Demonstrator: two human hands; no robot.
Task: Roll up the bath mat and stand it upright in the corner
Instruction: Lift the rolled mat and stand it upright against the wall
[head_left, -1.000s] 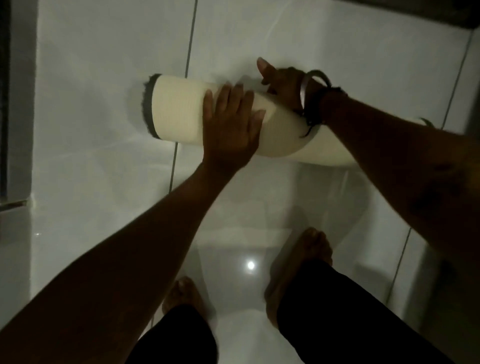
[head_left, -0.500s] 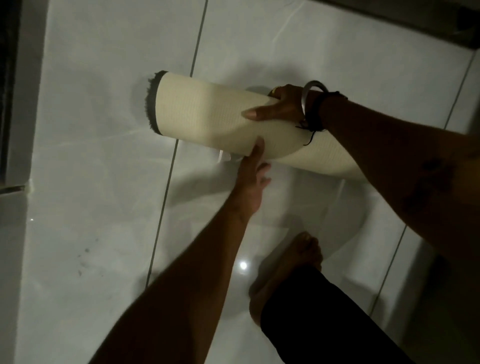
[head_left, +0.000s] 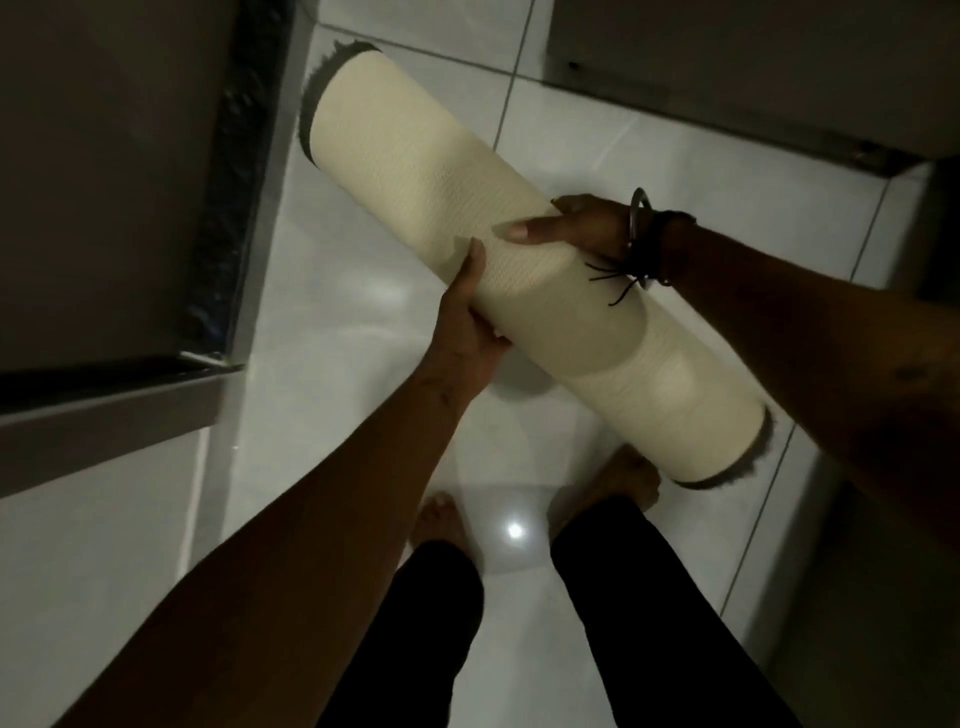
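The bath mat (head_left: 410, 171) is a cream roll with dark fringed ends, held off the white tiled floor and slanting from upper left to lower right. My left hand (head_left: 470, 317) grips it from underneath near the middle, thumb on the front face. My right hand (head_left: 576, 226), with a bangle and dark cords at the wrist, clasps the roll from above just beyond the left hand. The right forearm covers part of the roll's far side.
A dark cabinet or door panel with a metal edge (head_left: 234, 208) stands close on the left. Another dark unit with a metal base (head_left: 727, 119) runs along the back right. My bare feet (head_left: 623, 483) stand on the glossy tiles (head_left: 363, 338) below the roll.
The roll has come up off the floor and swung to a diagonal. My left hand moved from on top of it to beneath it, and the view shifted toward the left cabinet.
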